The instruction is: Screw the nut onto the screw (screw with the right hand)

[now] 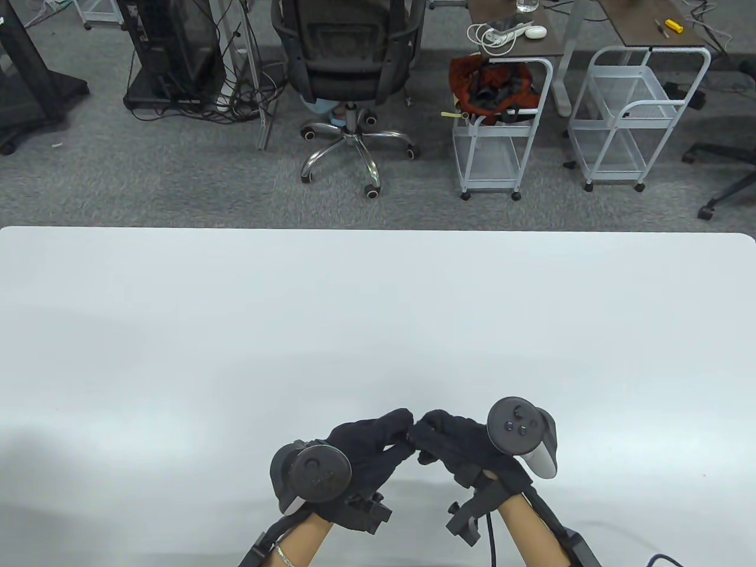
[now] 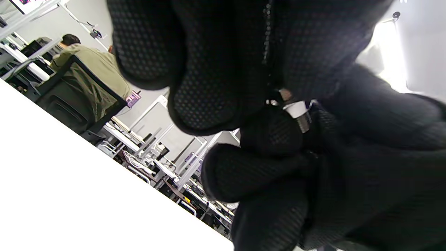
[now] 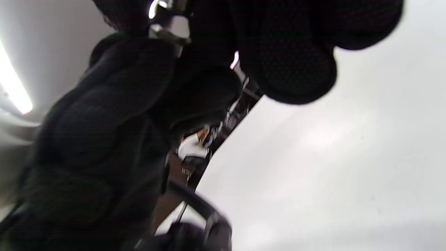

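Both gloved hands meet fingertip to fingertip low over the white table (image 1: 378, 307), near its front edge. My left hand (image 1: 403, 429) and my right hand (image 1: 423, 438) pinch a small metal screw and nut between them, hidden in the table view. In the left wrist view the silver piece (image 2: 299, 113) shows between the black fingertips (image 2: 209, 87), with a short threaded part below a pale collar. In the right wrist view a blurred metal glint (image 3: 167, 32) sits between my right fingers (image 3: 289, 62) and the left hand's glove. Which part each hand holds is not plain.
Beyond the table's far edge stand an office chair (image 1: 348, 65), two white wire carts (image 1: 502, 130) (image 1: 638, 118) and a black equipment stand (image 1: 171, 53) with cables on grey carpet.
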Action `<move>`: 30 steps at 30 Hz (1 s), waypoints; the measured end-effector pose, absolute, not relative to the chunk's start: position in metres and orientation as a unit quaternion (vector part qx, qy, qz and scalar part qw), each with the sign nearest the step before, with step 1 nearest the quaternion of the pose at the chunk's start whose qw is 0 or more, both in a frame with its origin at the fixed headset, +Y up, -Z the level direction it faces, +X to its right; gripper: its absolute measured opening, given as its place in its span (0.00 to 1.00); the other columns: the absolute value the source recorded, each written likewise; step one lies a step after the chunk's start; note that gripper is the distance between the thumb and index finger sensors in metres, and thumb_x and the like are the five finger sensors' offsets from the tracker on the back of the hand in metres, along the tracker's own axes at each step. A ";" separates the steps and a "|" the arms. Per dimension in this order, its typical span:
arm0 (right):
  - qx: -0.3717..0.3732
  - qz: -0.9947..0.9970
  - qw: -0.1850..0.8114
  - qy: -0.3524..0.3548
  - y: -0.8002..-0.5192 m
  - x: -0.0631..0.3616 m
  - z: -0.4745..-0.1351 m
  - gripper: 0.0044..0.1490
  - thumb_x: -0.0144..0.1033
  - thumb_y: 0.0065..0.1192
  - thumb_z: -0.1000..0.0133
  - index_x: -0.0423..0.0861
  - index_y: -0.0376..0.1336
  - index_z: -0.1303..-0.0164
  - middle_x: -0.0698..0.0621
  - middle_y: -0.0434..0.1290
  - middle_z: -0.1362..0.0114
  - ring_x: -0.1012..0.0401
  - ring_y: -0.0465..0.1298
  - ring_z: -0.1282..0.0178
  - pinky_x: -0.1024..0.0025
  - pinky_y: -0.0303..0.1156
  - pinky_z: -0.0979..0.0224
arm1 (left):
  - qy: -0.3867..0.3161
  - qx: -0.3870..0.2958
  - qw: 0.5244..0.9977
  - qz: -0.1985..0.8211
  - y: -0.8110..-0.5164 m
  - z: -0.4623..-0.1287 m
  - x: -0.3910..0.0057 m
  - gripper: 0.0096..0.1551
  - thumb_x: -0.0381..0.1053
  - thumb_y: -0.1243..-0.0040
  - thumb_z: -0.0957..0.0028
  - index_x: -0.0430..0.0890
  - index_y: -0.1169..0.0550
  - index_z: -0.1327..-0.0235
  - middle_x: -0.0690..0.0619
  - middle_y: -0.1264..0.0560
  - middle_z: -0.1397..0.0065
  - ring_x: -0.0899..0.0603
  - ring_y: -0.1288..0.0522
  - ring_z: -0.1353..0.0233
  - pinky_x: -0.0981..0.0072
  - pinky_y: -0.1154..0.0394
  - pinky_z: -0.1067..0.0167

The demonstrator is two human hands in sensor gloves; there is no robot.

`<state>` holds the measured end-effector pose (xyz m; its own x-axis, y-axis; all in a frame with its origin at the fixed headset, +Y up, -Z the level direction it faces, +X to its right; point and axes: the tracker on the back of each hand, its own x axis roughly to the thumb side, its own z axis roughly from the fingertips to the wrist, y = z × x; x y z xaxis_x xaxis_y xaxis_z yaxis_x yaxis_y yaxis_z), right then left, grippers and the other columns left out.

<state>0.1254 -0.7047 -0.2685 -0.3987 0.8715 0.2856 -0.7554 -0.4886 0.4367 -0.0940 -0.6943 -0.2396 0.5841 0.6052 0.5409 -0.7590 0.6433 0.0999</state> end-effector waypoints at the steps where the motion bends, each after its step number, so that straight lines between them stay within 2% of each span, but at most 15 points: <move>1: 0.245 0.830 0.486 0.119 -0.705 0.126 -0.268 0.31 0.48 0.54 0.35 0.31 0.65 0.44 0.30 0.75 0.40 0.46 0.82 0.51 0.47 0.72 0.46 | -0.242 0.165 0.874 0.387 -0.694 -0.238 -0.094 0.24 0.56 0.31 0.55 0.49 0.15 0.49 0.58 0.09 0.50 0.54 0.10 0.53 0.64 0.16 0.49; 3: 0.230 0.838 0.492 0.053 -0.705 0.126 -0.268 0.30 0.50 0.53 0.36 0.33 0.70 0.52 0.34 0.80 0.48 0.49 0.85 0.59 0.51 0.75 0.52 | -0.247 0.171 0.873 0.383 -0.692 -0.237 -0.093 0.24 0.57 0.31 0.55 0.48 0.15 0.49 0.58 0.09 0.51 0.55 0.10 0.54 0.65 0.16 0.49; 4: 0.206 0.843 0.496 0.032 -0.706 0.127 -0.267 0.30 0.49 0.50 0.35 0.34 0.72 0.58 0.36 0.82 0.52 0.51 0.85 0.64 0.52 0.76 0.55 | -0.255 0.168 0.871 0.385 -0.693 -0.238 -0.092 0.24 0.57 0.31 0.56 0.48 0.15 0.49 0.58 0.09 0.51 0.55 0.10 0.54 0.65 0.16 0.49; 6: 0.202 0.842 0.499 0.019 -0.706 0.126 -0.266 0.30 0.48 0.48 0.35 0.35 0.73 0.62 0.36 0.83 0.56 0.51 0.85 0.67 0.52 0.76 0.57 | -0.252 0.161 0.870 0.392 -0.694 -0.238 -0.092 0.24 0.57 0.31 0.56 0.49 0.15 0.49 0.58 0.09 0.51 0.55 0.10 0.53 0.65 0.16 0.49; 8: 0.212 0.841 0.496 0.044 -0.705 0.127 -0.267 0.31 0.48 0.46 0.34 0.34 0.72 0.57 0.35 0.82 0.52 0.50 0.85 0.64 0.51 0.75 0.54 | -0.246 0.158 0.871 0.395 -0.694 -0.239 -0.093 0.24 0.57 0.31 0.56 0.49 0.15 0.49 0.58 0.09 0.50 0.55 0.10 0.53 0.65 0.16 0.49; 11: 0.236 0.830 0.493 0.110 -0.705 0.125 -0.267 0.31 0.48 0.54 0.36 0.30 0.66 0.45 0.30 0.76 0.41 0.46 0.82 0.52 0.47 0.72 0.47 | -0.240 0.163 0.873 0.392 -0.694 -0.239 -0.094 0.24 0.56 0.31 0.55 0.49 0.15 0.49 0.58 0.09 0.50 0.54 0.10 0.53 0.64 0.16 0.49; 12: 0.238 0.836 0.486 0.095 -0.705 0.125 -0.267 0.31 0.48 0.53 0.35 0.31 0.66 0.46 0.31 0.76 0.42 0.47 0.83 0.53 0.48 0.73 0.48 | -0.242 0.166 0.873 0.389 -0.694 -0.238 -0.094 0.24 0.56 0.31 0.55 0.48 0.15 0.49 0.58 0.09 0.51 0.54 0.10 0.54 0.65 0.16 0.49; 14: 0.213 0.844 0.490 0.034 -0.705 0.126 -0.267 0.30 0.48 0.50 0.35 0.33 0.71 0.55 0.35 0.81 0.51 0.50 0.85 0.62 0.51 0.75 0.54 | -0.250 0.167 0.873 0.385 -0.693 -0.238 -0.093 0.24 0.57 0.31 0.55 0.49 0.15 0.49 0.58 0.09 0.51 0.55 0.10 0.53 0.65 0.16 0.49; 16: 0.200 0.846 0.494 0.023 -0.706 0.126 -0.266 0.30 0.47 0.47 0.35 0.34 0.72 0.60 0.36 0.82 0.54 0.51 0.85 0.66 0.52 0.76 0.56 | -0.251 0.158 0.869 0.395 -0.695 -0.239 -0.092 0.24 0.57 0.31 0.56 0.49 0.15 0.49 0.58 0.09 0.51 0.55 0.10 0.53 0.65 0.16 0.49; 18: 0.213 0.842 0.494 0.045 -0.705 0.127 -0.267 0.31 0.47 0.46 0.34 0.33 0.71 0.56 0.34 0.81 0.51 0.49 0.85 0.62 0.50 0.75 0.54 | -0.246 0.156 0.870 0.397 -0.695 -0.240 -0.093 0.24 0.57 0.31 0.56 0.49 0.15 0.49 0.58 0.09 0.50 0.55 0.10 0.53 0.65 0.16 0.49; 21: 0.238 0.833 0.487 0.110 -0.704 0.125 -0.267 0.32 0.48 0.54 0.36 0.30 0.66 0.45 0.30 0.76 0.42 0.46 0.82 0.53 0.47 0.72 0.47 | -0.242 0.164 0.873 0.390 -0.694 -0.239 -0.094 0.23 0.56 0.31 0.56 0.49 0.15 0.49 0.58 0.09 0.50 0.55 0.10 0.53 0.65 0.16 0.49; 24: 0.217 0.849 0.480 0.030 -0.704 0.126 -0.267 0.30 0.49 0.49 0.35 0.34 0.72 0.57 0.36 0.82 0.52 0.51 0.85 0.64 0.52 0.76 0.55 | -0.250 0.167 0.872 0.386 -0.693 -0.238 -0.093 0.23 0.56 0.31 0.56 0.49 0.15 0.49 0.58 0.09 0.51 0.55 0.10 0.53 0.65 0.16 0.49; 26: 0.199 0.850 0.488 0.022 -0.706 0.126 -0.266 0.30 0.47 0.46 0.35 0.35 0.73 0.61 0.36 0.83 0.55 0.51 0.85 0.67 0.52 0.76 0.57 | -0.251 0.160 0.871 0.391 -0.694 -0.239 -0.091 0.23 0.56 0.31 0.56 0.49 0.15 0.49 0.58 0.09 0.50 0.55 0.10 0.53 0.65 0.16 0.49; 28: 0.207 0.844 0.492 0.051 -0.706 0.127 -0.267 0.31 0.47 0.46 0.34 0.33 0.72 0.57 0.34 0.82 0.51 0.49 0.85 0.63 0.50 0.75 0.54 | -0.246 0.159 0.873 0.389 -0.695 -0.240 -0.092 0.23 0.56 0.31 0.56 0.49 0.15 0.49 0.58 0.09 0.50 0.55 0.10 0.53 0.65 0.16 0.49; 30: 0.238 0.829 0.497 0.097 -0.705 0.125 -0.268 0.34 0.49 0.54 0.36 0.29 0.67 0.45 0.28 0.76 0.42 0.44 0.83 0.53 0.46 0.73 0.48 | -0.237 0.165 0.876 0.386 -0.695 -0.241 -0.094 0.23 0.56 0.31 0.56 0.50 0.15 0.49 0.58 0.09 0.50 0.55 0.10 0.53 0.65 0.16 0.49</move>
<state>0.1255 -0.7048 -0.2676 -0.3928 0.8702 0.2976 -0.7776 -0.4870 0.3978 -0.0944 -0.6951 -0.2406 0.5893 0.5986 0.5426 -0.7549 0.6472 0.1060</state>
